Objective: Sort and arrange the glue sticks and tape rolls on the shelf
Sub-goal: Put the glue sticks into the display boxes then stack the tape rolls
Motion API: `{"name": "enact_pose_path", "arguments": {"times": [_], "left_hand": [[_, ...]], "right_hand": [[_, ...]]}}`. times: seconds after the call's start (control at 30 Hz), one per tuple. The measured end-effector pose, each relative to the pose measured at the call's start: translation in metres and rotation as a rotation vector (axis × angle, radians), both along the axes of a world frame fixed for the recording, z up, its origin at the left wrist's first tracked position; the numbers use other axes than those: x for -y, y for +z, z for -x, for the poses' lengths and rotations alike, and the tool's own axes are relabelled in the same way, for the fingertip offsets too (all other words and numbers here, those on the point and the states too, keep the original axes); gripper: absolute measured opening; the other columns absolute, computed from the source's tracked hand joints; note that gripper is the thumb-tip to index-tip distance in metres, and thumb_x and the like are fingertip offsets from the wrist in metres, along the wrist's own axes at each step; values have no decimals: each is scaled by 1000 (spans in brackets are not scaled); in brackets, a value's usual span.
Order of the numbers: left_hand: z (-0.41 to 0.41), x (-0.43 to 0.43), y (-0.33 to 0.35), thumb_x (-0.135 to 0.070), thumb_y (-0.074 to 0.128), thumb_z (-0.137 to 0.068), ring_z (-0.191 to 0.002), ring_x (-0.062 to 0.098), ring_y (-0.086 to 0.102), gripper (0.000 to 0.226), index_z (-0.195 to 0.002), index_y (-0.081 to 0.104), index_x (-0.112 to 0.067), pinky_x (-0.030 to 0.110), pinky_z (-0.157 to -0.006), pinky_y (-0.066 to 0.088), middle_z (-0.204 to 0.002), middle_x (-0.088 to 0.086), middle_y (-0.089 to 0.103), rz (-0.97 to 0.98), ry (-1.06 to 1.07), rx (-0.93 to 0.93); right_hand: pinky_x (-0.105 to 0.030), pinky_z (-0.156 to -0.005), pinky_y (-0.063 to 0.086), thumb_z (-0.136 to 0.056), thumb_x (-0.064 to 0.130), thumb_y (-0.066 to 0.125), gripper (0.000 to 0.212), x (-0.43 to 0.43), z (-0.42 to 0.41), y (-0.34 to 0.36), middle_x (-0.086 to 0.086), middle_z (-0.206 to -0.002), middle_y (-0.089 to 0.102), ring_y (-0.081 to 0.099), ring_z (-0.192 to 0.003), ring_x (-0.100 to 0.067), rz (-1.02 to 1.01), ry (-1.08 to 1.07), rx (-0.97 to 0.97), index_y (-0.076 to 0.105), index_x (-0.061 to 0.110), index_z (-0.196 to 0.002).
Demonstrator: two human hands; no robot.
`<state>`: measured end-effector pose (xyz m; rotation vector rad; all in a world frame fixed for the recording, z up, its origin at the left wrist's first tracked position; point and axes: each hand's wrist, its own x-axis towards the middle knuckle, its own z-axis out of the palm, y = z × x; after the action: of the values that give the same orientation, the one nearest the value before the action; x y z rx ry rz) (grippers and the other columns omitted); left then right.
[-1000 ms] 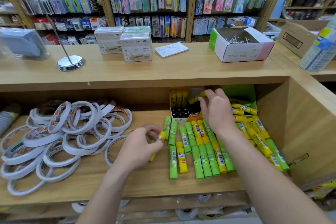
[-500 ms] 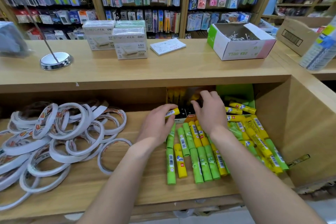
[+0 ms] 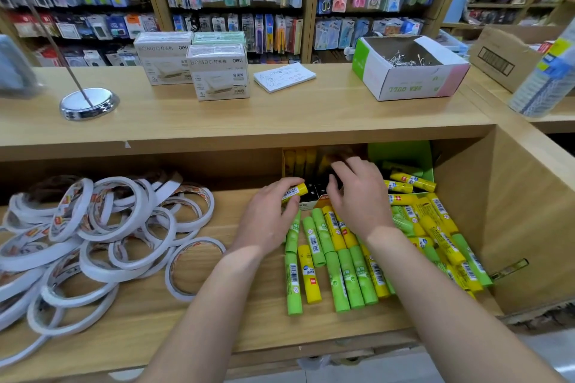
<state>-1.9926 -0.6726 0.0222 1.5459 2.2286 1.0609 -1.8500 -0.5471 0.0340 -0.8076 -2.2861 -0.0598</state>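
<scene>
My left hand point(image 3: 267, 218) grips a small yellow glue stick point(image 3: 295, 192) and holds it at the front of a display box point(image 3: 298, 162) of yellow sticks at the back of the shelf. My right hand point(image 3: 361, 196) reaches into that box, fingers curled down; whether it holds anything is hidden. Several green and yellow glue sticks point(image 3: 342, 261) lie in rows on the shelf below both hands. More sticks point(image 3: 441, 227) are heaped to the right. A pile of white tape rolls point(image 3: 93, 236) covers the shelf's left side.
A green box point(image 3: 404, 155) with yellow sticks stands at the back right. The wooden side wall point(image 3: 529, 227) closes the shelf on the right. The counter above holds white boxes point(image 3: 217, 71), a notepad point(image 3: 284, 76), an open carton of clips point(image 3: 407, 68) and a metal stand point(image 3: 88, 102).
My left hand lifted a yellow glue stick from the front of the shelf and carried it back to the display box. My right hand stayed at the box.
</scene>
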Motion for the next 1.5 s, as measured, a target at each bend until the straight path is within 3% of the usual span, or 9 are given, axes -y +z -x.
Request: {"name": "enact_pose_path", "arguments": {"times": [0.4, 0.6, 0.77, 0.87, 1.0, 1.13, 1.23, 1.37, 1.5], "left_hand": [[1, 0, -2, -29, 53, -102, -123, 14, 55, 33, -136, 57, -30, 34, -100, 44, -133, -8, 63, -23, -27, 9], [2, 0, -3, -29, 53, -102, -123, 13, 54, 33, -135, 57, -30, 32, -100, 43, -134, -10, 62, -25, -37, 26], [5, 1, 3, -21, 59, -99, -118, 10, 57, 34, -133, 58, -26, 27, -95, 44, -126, -9, 65, -80, 31, 144], [3, 5, 10, -7, 57, -94, -111, 9, 57, 39, -128, 61, -25, 26, -94, 45, -121, -8, 61, -140, 65, 203], [-10, 13, 15, -5, 64, -92, -107, 5, 58, 42, -127, 63, -30, 23, -98, 46, -119, -6, 55, -251, -47, 262], [-30, 12, 26, -2, 70, -89, -107, 10, 66, 44, -115, 64, -36, 33, -98, 53, -118, -5, 66, -288, -109, 444], [-40, 14, 34, -5, 75, -86, -101, 5, 68, 38, -107, 67, -36, 31, -93, 55, -107, -13, 73, -275, -81, 469], [-45, 19, 34, -14, 79, -85, -92, 5, 70, 31, -104, 70, -37, 31, -84, 57, -102, -20, 73, -246, -45, 477], [-44, 24, 32, -17, 80, -84, -76, 9, 68, 27, -101, 68, -34, 25, -69, 53, -95, -13, 72, -252, 77, 490]], "right_hand": [[-47, -94, 41, -91, 50, 42, 48, 9, -9, 9, -1, -110, 64, 56, -100, -28, 78, -99, 291, 66, 15, -114], [-46, -89, 39, -90, 57, 39, 52, 12, 2, 13, -2, -101, 66, 54, -95, -32, 103, -138, 347, 68, 18, -106], [-50, -102, 34, -92, 54, 42, 50, 10, -2, 19, -3, -113, 65, 51, -107, -33, 161, -98, 389, 63, 21, -122], [-50, -107, 32, -93, 48, 47, 49, 17, -13, 19, -5, -124, 60, 47, -118, -35, 121, -38, 258, 59, 19, -131], [-43, -100, 37, -95, 46, 51, 42, 34, -27, 21, 6, -124, 65, 52, -116, -22, 162, 77, 41, 63, 25, -129], [-31, -86, 50, -93, 35, 65, 26, 40, -36, 28, 9, -99, 71, 63, -95, -9, 490, 227, -185, 68, 21, -115], [-20, -77, 53, -88, 25, 77, 22, 41, -41, 34, 11, -91, 70, 67, -85, -5, 693, 260, -340, 65, 21, -106], [-23, -74, 55, -89, 19, 75, 31, 42, -44, 35, 9, -93, 70, 68, -84, -9, 737, 318, -369, 65, 28, -117], [-32, -74, 59, -90, 16, 73, 15, 42, -49, 33, 10, -93, 71, 68, -85, -11, 775, 306, -364, 69, 26, -101]]}}
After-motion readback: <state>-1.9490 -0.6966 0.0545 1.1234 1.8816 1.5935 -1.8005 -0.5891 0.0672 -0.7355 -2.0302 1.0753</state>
